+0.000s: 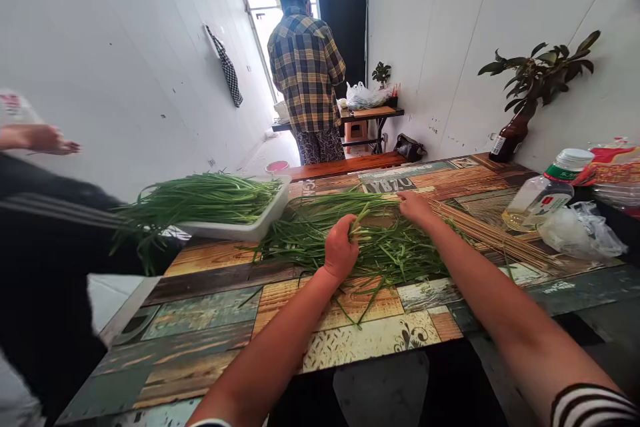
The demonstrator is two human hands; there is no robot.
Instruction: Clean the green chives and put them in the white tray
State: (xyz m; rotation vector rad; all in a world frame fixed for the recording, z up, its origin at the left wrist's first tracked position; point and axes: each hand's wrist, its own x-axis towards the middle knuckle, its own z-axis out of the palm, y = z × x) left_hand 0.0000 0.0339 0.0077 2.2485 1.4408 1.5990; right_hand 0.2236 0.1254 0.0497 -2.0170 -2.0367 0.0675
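Observation:
My left hand (343,248) is closed around the pale stalk ends of a small bunch of garlic chives (361,227). Beneath it, loose chives (400,250) lie spread over the patchwork-patterned table (210,320). My right hand (416,208) reaches to the far side of the pile, with its fingers drawn together where chive stalks meet the tips of thin wooden skewers (493,235). What those fingers pinch, if anything, is hidden. To the left, a white plastic tub (257,230) holds a heap of long chives (215,197), some hanging over its side.
A clear bottle (543,190) and a crumpled plastic bag (580,230) stand at right, near a brown bottle (510,137) holding a leafy plant. One person (305,67) faces away at the back; another's hand (43,139) shows at left. A bench (345,165) lies beyond the table.

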